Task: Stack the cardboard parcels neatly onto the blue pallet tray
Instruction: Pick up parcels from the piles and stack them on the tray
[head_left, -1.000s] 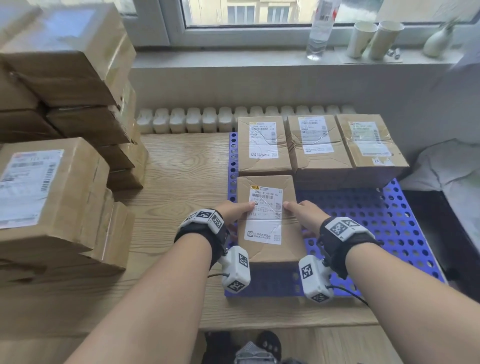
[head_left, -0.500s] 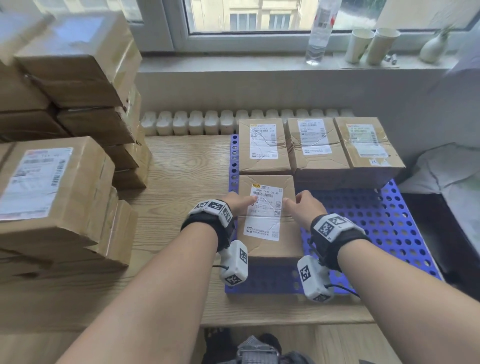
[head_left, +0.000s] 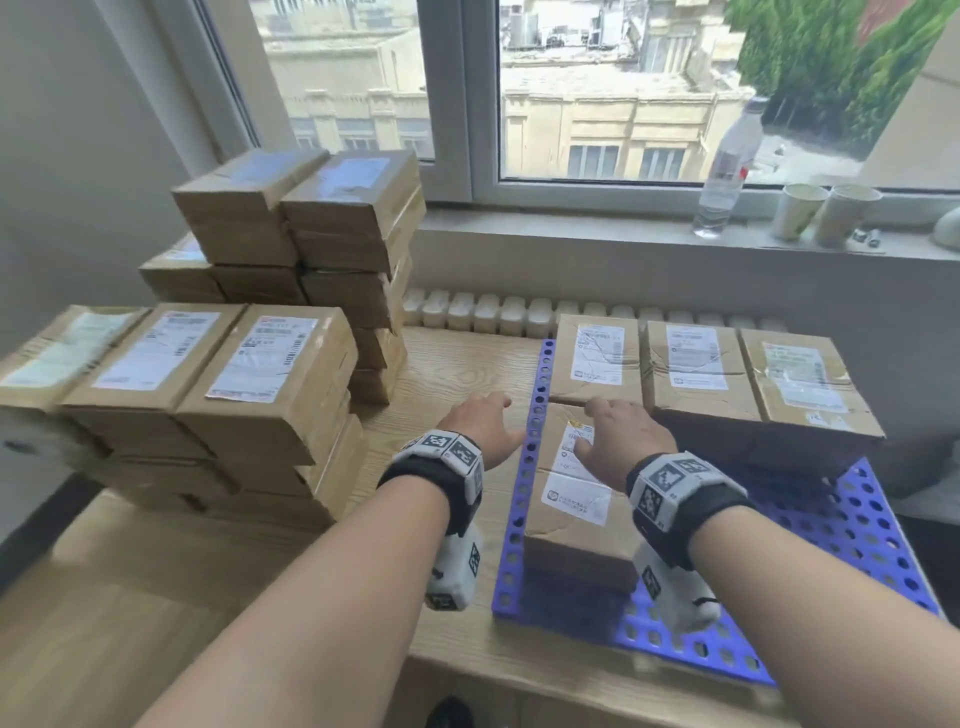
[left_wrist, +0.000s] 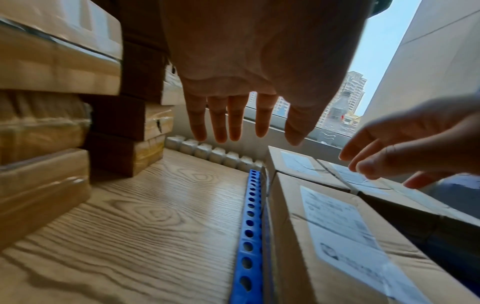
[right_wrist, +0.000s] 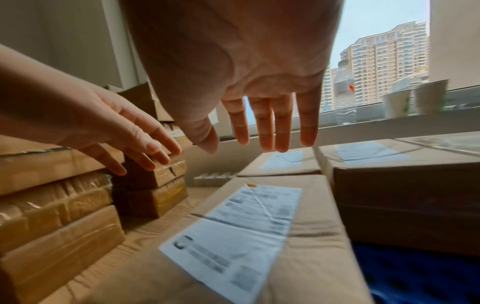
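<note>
— What do the wrist views give you that the head view doesn't?

— From above I only see the backs of my hands. The wrist views show the palms: my left hand (left_wrist: 259, 67) has its fingers straight and spread, holding nothing, over the wooden table (left_wrist: 145, 236) just left of the blue tray (head_left: 857, 530). My right hand (right_wrist: 233, 61) is likewise flat and empty, above the near parcel (head_left: 576, 499), not touching it.

— And what's on the tray?

— Four parcels. The near parcel lies at the tray's left edge; three parcels (head_left: 696, 364) sit in a row along the tray's far edge, the near one touching that row. The stacks of boxes (head_left: 270, 374) stand on the table, left of the tray.
</note>
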